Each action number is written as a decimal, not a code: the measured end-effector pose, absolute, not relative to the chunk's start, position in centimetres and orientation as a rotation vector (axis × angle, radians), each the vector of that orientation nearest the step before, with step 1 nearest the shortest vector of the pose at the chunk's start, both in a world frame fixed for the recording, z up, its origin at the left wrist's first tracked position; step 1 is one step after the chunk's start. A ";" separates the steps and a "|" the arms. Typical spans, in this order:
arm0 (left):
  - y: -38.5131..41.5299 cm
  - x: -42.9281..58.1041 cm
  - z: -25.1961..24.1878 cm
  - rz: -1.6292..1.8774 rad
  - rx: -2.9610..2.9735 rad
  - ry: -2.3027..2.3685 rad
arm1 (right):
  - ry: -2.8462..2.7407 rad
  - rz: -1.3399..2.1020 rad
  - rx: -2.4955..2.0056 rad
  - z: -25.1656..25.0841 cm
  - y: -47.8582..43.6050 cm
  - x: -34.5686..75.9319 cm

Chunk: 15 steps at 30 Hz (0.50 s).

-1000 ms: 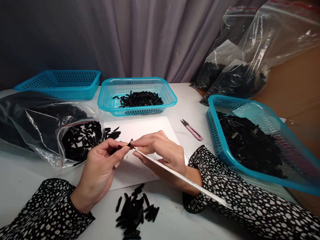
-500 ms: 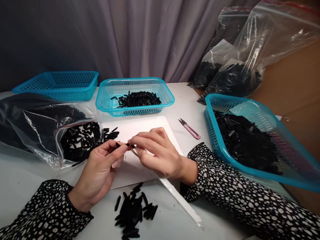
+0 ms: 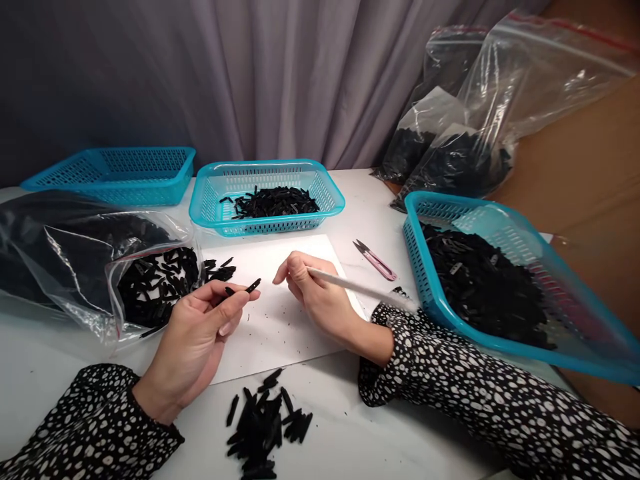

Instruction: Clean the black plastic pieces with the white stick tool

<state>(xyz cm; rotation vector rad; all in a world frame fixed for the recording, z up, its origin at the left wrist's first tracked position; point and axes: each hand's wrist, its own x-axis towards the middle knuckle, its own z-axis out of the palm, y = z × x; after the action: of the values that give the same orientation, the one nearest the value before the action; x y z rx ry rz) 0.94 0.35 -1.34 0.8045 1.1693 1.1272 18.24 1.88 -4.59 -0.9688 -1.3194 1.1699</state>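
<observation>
My left hand [image 3: 193, 347] pinches a small narrow black piece [image 3: 254, 286] between thumb and fingers; its far end sticks out and shows tiny holes. To its right, apart from the piece, my right hand [image 3: 325, 303] is closed on a long, slim white tool [image 3: 357, 285]. The tool points back over the wrist, its outer end blurred, and its kind is unclear. Both hands are above a white sheet [image 3: 270, 347] dotted with black crumbs. A loose pile of similar black pieces [image 3: 257, 427] lies in front of the sheet.
An open plastic bag [image 3: 75, 253] spills black pieces at the left. Blue baskets stand around: one at far left [image 3: 145, 193], a middle one [image 3: 267, 167] and a right one [image 3: 420, 267], the latter two holding black pieces. Pink-handled snips [image 3: 375, 260] lie nearby. Zip bags [image 3: 460, 160] stand behind.
My right hand has drawn away from the black piece to the right, and the white tool has swung up, now pointing back over the wrist. My left hand still pinches the piece.
</observation>
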 end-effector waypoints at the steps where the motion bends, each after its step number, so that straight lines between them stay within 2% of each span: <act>1: 0.4 1.0 -1.4 1.143 0.834 1.176 | -1.303 1.207 -0.960 -4.5 1.8 18.0; 7: 0.8 1.2 -1.7 1.240 0.906 1.222 | -1.071 1.562 -0.848 -4.6 1.9 16.6; 15: 1.1 0.6 -2.3 1.239 0.878 1.240 | -0.893 1.641 -0.847 -5.0 2.4 17.2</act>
<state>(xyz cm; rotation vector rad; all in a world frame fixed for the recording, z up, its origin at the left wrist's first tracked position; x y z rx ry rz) 0.58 1.13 -2.25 0.8780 1.2399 1.2392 17.23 2.41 -5.03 -0.8473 -0.8925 1.6409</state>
